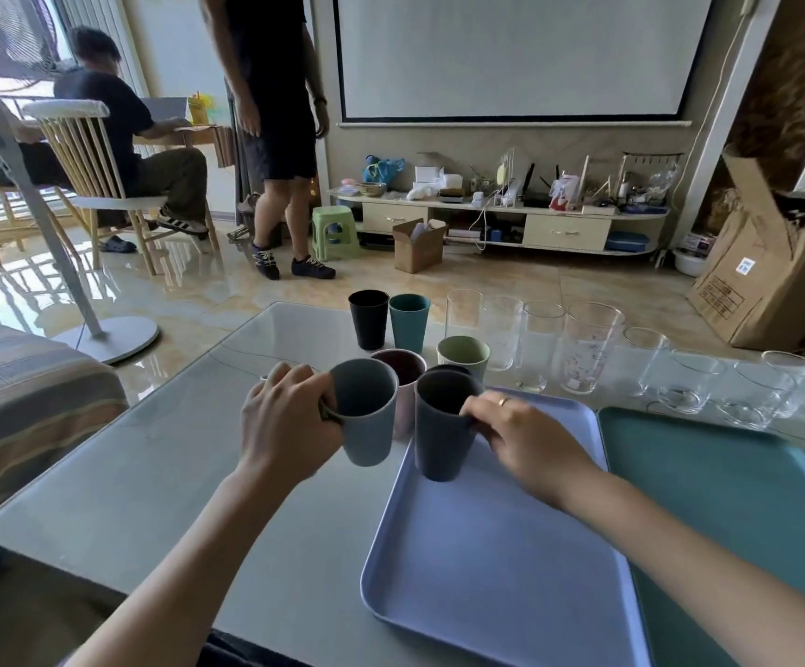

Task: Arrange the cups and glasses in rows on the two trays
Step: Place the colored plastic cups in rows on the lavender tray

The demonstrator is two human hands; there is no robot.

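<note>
A: Lying largest on the counter (160,479), near the front edge: lavender tray (497,560), touching the teal tray (728,479) toward the right edge.

B: Standing along the far edge: tall glasses (542,344) in a row, short tumblers (689,382) trailing toward the far right corner.

A: Clustering left of the glasses: black cup (368,317), teal cup (409,322), green cup (463,356), maroon cup (403,373).

B: Gripping the light blue cup (367,416) by its handle with the left hand (290,421), just off the lavender tray's left rim; touching the counter or not, cannot tell.

A: Holding the dark blue cup (441,426) with the right hand (525,435), fingers curling round it, over the lavender tray's far left corner.
</note>
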